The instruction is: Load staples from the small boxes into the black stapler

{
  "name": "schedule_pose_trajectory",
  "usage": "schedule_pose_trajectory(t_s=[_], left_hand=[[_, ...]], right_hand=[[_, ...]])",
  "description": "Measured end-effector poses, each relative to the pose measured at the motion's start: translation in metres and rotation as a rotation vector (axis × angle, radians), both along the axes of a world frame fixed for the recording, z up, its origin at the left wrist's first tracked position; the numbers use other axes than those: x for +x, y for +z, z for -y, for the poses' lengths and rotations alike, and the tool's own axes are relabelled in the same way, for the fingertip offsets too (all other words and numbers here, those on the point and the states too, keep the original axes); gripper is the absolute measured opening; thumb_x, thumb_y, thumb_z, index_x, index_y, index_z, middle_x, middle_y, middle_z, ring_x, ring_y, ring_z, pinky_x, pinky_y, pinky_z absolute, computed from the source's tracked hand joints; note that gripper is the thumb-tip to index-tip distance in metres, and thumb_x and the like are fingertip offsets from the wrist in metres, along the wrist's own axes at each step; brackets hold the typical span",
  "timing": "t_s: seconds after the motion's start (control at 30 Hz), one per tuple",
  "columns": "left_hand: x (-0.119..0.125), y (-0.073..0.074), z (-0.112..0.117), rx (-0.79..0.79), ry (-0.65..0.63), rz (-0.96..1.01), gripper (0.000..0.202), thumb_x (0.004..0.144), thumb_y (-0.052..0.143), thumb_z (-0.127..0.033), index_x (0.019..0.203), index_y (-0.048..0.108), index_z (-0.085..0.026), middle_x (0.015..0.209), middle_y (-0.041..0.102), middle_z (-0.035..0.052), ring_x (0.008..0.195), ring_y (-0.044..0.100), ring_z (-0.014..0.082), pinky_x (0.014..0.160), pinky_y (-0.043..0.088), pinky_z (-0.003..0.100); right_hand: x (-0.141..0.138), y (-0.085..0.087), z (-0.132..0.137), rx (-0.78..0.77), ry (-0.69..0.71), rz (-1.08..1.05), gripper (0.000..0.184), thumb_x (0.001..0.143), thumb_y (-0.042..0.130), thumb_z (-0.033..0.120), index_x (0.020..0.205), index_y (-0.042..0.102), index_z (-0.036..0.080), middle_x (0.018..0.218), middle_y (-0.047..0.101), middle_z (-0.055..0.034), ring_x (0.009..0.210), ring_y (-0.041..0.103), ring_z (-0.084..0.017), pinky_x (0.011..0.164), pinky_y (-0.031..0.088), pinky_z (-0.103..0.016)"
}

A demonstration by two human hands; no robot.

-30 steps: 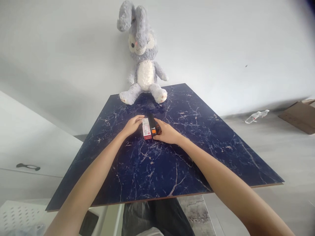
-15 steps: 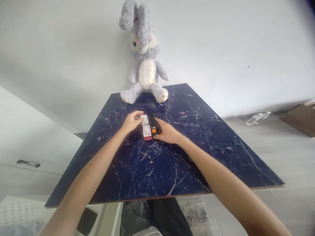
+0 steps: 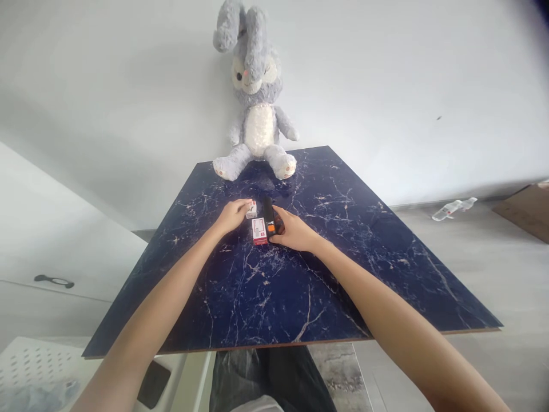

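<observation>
A small red and white box (image 3: 259, 231) lies on the dark blue marble tabletop (image 3: 274, 286), near its middle. My left hand (image 3: 232, 216) is closed in a pinch on a small white piece (image 3: 251, 209) at the box's far end, lifted clear of it. My right hand (image 3: 293, 229) is curled around a black bar with an orange patch (image 3: 269, 220), which lies right beside the box.
A grey plush rabbit (image 3: 255, 109) sits at the table's far edge against the white wall. On the floor to the right lie a clear plastic bottle (image 3: 452, 209) and a cardboard box (image 3: 525, 210). A white perforated tray (image 3: 38, 372) is at lower left.
My left hand has pulled the white piece up and away from the far end of the box. The right hand stays on the black bar.
</observation>
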State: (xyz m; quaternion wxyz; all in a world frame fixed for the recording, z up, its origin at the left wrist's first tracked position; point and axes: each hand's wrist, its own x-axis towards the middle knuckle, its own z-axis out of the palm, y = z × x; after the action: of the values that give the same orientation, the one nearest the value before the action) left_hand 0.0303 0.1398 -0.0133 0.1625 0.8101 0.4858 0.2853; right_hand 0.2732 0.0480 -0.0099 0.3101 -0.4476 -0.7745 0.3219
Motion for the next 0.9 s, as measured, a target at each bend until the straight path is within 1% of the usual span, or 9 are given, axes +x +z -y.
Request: schedule_pose_trajectory(t_s=[0.1, 0.17, 0.27, 0.33, 0.47, 0.57, 0.63, 0.77, 0.9], left_hand=[[0.003, -0.005, 0.001, -0.104, -0.070, 0.036, 0.040, 0.097, 0.045, -0.037, 0.125, 0.069, -0.020, 0.134, 0.066, 0.0064, 0.126, 0.059, 0.0250, 0.112, 0.041, 0.039], [0.004, -0.003, 0.002, -0.224, -0.121, 0.070, 0.041, 0.097, 0.045, -0.038, 0.126, 0.069, -0.021, 0.129, 0.069, 0.0064, 0.118, 0.064, 0.0262, 0.107, 0.046, 0.041], [-0.001, 0.009, 0.003, -0.451, -0.203, 0.140, 0.050, 0.098, 0.043, -0.045, 0.139, 0.060, -0.023, 0.133, 0.067, 0.0089, 0.113, 0.067, 0.0275, 0.096, 0.054, 0.041], [-0.009, 0.023, 0.005, -0.509, -0.250, 0.106, 0.061, 0.094, 0.051, -0.051, 0.150, 0.046, -0.027, 0.147, 0.055, 0.0089, 0.126, 0.060, 0.0289, 0.098, 0.052, 0.039], [-0.016, 0.048, 0.019, -0.378, -0.342, -0.171, 0.110, 0.068, 0.082, -0.053, 0.159, 0.023, -0.034, 0.166, 0.024, 0.0063, 0.150, 0.029, 0.0350, 0.115, 0.038, 0.043], [-0.006, 0.051, 0.032, -0.302, -0.351, -0.306, 0.130, 0.055, 0.089, -0.055, 0.161, 0.015, -0.035, 0.169, 0.012, 0.0082, 0.153, 0.011, 0.0410, 0.119, 0.027, 0.053], [0.003, 0.049, 0.038, -0.290, -0.340, -0.334, 0.133, 0.053, 0.089, -0.056, 0.161, 0.014, -0.035, 0.168, 0.014, 0.0097, 0.153, 0.010, 0.0431, 0.119, 0.026, 0.056], [0.012, 0.048, 0.041, -0.279, -0.336, -0.316, 0.128, 0.058, 0.085, -0.057, 0.161, 0.013, -0.034, 0.164, 0.027, 0.0120, 0.149, 0.025, 0.0418, 0.117, 0.030, 0.051], [0.012, 0.047, 0.043, -0.296, -0.336, -0.402, 0.136, 0.058, 0.084, -0.060, 0.161, -0.001, -0.034, 0.169, 0.008, 0.0113, 0.153, 0.008, 0.0440, 0.119, 0.022, 0.056]], right_hand=[[0.000, 0.000, 0.000, 0.007, -0.006, 0.004, 0.095, 0.073, 0.077, 0.018, 0.155, 0.029, 0.021, 0.128, 0.061, -0.0128, 0.107, 0.063, -0.027, 0.088, 0.052, -0.041], [0.000, 0.000, 0.000, 0.010, -0.006, 0.004, 0.094, 0.073, 0.077, 0.018, 0.155, 0.030, 0.022, 0.128, 0.061, -0.0128, 0.108, 0.063, -0.027, 0.089, 0.052, -0.041], [0.000, -0.001, -0.001, 0.020, 0.001, 0.002, 0.094, 0.073, 0.076, 0.018, 0.155, 0.029, 0.022, 0.129, 0.061, -0.0130, 0.107, 0.063, -0.027, 0.088, 0.052, -0.040], [0.001, -0.001, -0.001, 0.020, 0.006, 0.003, 0.095, 0.073, 0.076, 0.019, 0.155, 0.028, 0.021, 0.130, 0.060, -0.0136, 0.107, 0.063, -0.027, 0.087, 0.053, -0.040], [0.001, -0.003, -0.002, 0.032, -0.002, 0.019, 0.097, 0.073, 0.078, 0.022, 0.155, 0.027, 0.019, 0.130, 0.059, -0.0151, 0.107, 0.062, -0.028, 0.090, 0.051, -0.042], [0.001, -0.004, -0.002, 0.041, -0.005, 0.025, 0.097, 0.073, 0.078, 0.024, 0.155, 0.027, 0.020, 0.128, 0.060, -0.0146, 0.103, 0.063, -0.027, 0.090, 0.051, -0.043], [0.001, -0.004, -0.002, 0.045, -0.014, 0.026, 0.097, 0.073, 0.078, 0.024, 0.155, 0.028, 0.020, 0.127, 0.061, -0.0145, 0.103, 0.063, -0.027, 0.091, 0.051, -0.043], [0.001, -0.005, -0.002, 0.064, -0.008, 0.031, 0.096, 0.073, 0.077, 0.022, 0.155, 0.028, 0.018, 0.127, 0.061, -0.0148, 0.109, 0.061, -0.029, 0.093, 0.050, -0.043], [0.001, -0.007, -0.003, 0.038, -0.016, 0.033, 0.099, 0.073, 0.077, 0.024, 0.157, 0.024, 0.018, 0.130, 0.059, -0.0163, 0.100, 0.064, -0.026, 0.089, 0.052, -0.042]])
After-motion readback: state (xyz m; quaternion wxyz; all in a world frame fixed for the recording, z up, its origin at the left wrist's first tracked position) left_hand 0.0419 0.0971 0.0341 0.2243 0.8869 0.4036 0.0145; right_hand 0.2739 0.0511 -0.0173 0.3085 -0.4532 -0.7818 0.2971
